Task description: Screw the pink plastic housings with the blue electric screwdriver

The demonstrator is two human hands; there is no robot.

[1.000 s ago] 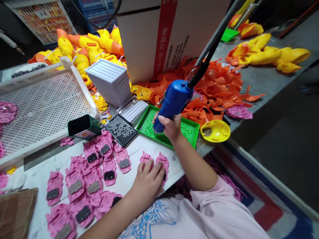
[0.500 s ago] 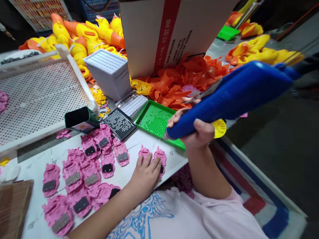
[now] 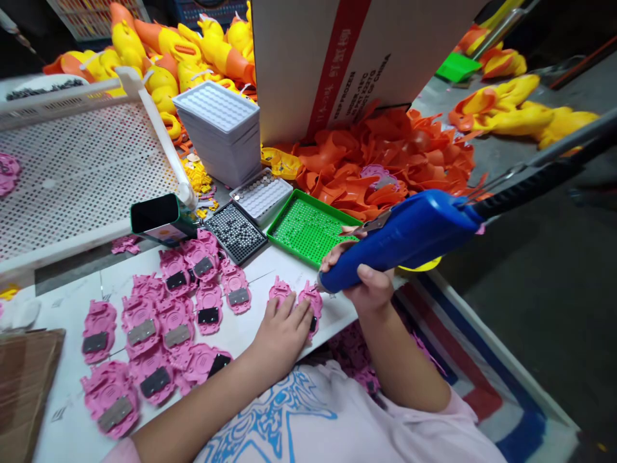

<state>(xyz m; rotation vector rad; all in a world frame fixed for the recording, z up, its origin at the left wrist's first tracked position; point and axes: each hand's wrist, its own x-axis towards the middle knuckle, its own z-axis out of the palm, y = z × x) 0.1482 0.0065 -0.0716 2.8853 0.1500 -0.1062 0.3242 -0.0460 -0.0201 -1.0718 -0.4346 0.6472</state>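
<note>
My right hand (image 3: 371,288) is wrapped round a blue electric screwdriver (image 3: 385,241), its metal lever on top and a black cable running off to the upper right. The tip of the screwdriver points down-left at the upper end of a pink plastic casing (image 3: 311,297). My left hand (image 3: 283,331) lies flat with fingers stretched over this casing and over a second pink casing (image 3: 278,286) beside it. Whether the tip touches the casing is too small to tell. Several more pink casings (image 3: 174,325) with black or grey covers lie to the left on the white board (image 3: 260,350).
A green perforated tray (image 3: 274,239), a black perforated tray (image 3: 224,218) and a stack of white trays (image 3: 216,138) stand behind. A large carton (image 3: 299,71) rises behind orange plastic pieces (image 3: 347,145). At left are a white crate (image 3: 159,138) and a dark open container (image 3: 157,233).
My right hand has lowered the screwdriver left and down, bringing its tip close to the right-hand pink casing. My left hand stays over the two casings. The view has shifted slightly.
</note>
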